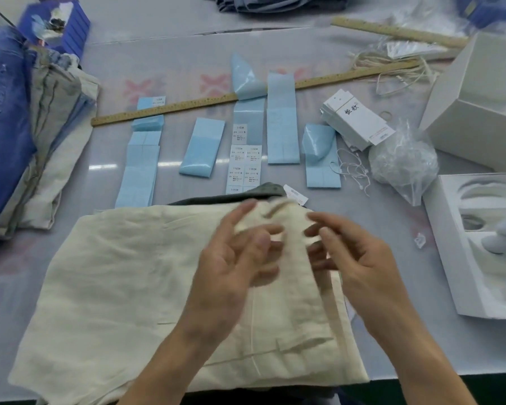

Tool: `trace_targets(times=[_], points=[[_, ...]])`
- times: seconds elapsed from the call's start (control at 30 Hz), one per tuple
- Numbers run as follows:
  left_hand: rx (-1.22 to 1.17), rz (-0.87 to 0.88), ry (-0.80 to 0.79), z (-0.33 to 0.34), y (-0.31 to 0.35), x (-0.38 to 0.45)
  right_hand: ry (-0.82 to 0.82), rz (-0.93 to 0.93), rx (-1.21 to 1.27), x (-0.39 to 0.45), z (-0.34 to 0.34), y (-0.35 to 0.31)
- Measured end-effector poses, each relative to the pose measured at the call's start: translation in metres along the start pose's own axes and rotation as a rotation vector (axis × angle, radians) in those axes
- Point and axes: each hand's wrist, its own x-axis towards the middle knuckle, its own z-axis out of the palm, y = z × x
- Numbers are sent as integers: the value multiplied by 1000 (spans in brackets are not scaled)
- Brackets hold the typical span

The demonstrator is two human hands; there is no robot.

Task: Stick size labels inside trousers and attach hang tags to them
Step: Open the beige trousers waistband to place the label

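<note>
Worktop: pale and glossy, supplies fanned out beyond the garment, likely so each lies within reach.
Cream trousers: folded flat at the near edge, waistband end towards the supplies.
Label sheets: blue-backed strips just beyond the trousers.
Hang tags: white stack to the right, strings beside it.
Left hand: above the cloth, fingers loosely spread, grip released.
Right hand: likewise hovering; blurred, whether it pinches anything I cannot tell.

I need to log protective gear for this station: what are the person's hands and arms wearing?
Nothing shows: the left hand and the right hand are bare, without gloves, rings or a watch. Both forearms are uncovered as far as the frame's lower edge, with no sleeve in view.
</note>
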Motion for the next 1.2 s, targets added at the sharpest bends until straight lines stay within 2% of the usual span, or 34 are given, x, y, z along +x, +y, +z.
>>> trace_targets(times=[0.03, 0.07, 0.1, 0.13, 0.2, 0.3, 0.4, 0.5, 0.57, 0.63, 0.73, 0.87, 1.0, 1.1, 1.2], points=[[255, 79, -95, 1, -5, -1, 108, -51, -15, 8, -10, -2], [572, 230, -141, 3, -10, -2, 204, -94, -16, 16, -21, -4], [860, 425, -134, 6, -17, -1, 275, -129, 2, 24, -32, -7], [1045, 595, -112, 10, -22, 0, 318, -157, 23, 32, -41, -10], [1175, 747, -91, 19, -27, 6, 336, -193, 25, 47, -50, -15], [1099, 792, -55, 14, -30, 21, 271, -180, -16, 73, -46, -19], [931, 738, -24, 6, -35, 37, 149, -81, -87, 100, -28, -19], [895, 738, -43, -3, -35, 54, 17, -5, -175, 126, -1, -12], [882, 716, -2, -15, -32, 73, -46, 16, -228, 148, 18, -6], [791, 612, 61, -28, -26, 97, -66, 49, -228, 176, 35, 3], [676, 396, 60, -45, -18, 140, -26, 49, -263, 229, 56, 21], [841, 197, 30, -67, -14, 199, 57, -51, -484, 310, 69, 50], [982, 89, -122, -74, -37, 235, 102, 12, -663, 400, 61, 67], [816, -4, -231, -78, -64, 243, 177, 152, -598, 461, 54, 66], [845, -35, -267, -82, -79, 251, 230, 141, -612, 502, 51, 68]])
